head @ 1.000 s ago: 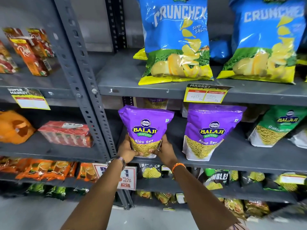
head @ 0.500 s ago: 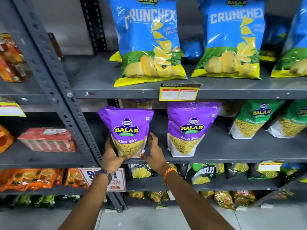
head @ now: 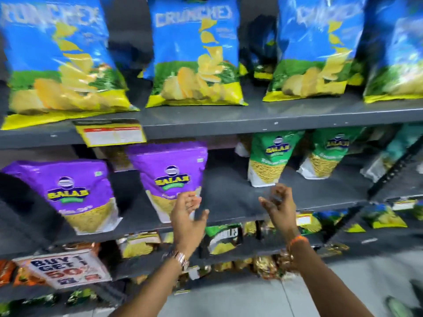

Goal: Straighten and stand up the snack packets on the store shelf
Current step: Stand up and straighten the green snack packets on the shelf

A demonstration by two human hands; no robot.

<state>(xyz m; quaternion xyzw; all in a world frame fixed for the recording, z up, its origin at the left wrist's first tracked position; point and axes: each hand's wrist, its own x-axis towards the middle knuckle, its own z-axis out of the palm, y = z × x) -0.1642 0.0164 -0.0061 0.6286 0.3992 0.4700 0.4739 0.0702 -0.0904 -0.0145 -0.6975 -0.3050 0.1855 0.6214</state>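
Observation:
Two purple Balaji packets stand upright on the middle shelf (head: 229, 197): one at the left (head: 68, 195), one nearer the centre (head: 169, 177). Two green Balaji packets (head: 272, 156) (head: 329, 154) stand further right and deeper on the same shelf. My left hand (head: 187, 213) is open with fingers apart, just in front of the lower right corner of the central purple packet. My right hand (head: 278, 204) hovers empty over the bare shelf below the first green packet, fingers loosely curled and apart. The picture is blurred by motion.
Large blue Crunchex chip bags (head: 196, 53) line the upper shelf. A yellow price tag (head: 112, 133) hangs from its edge. Lower shelves hold small mixed packets (head: 219, 241) and a "Buy 1 Get 1" sign (head: 64, 268). A dark upright post (head: 396, 170) stands at the right.
Both hands have let go of the left purple packet and moved right. The view has swung right, so the purple packets now sit further left.

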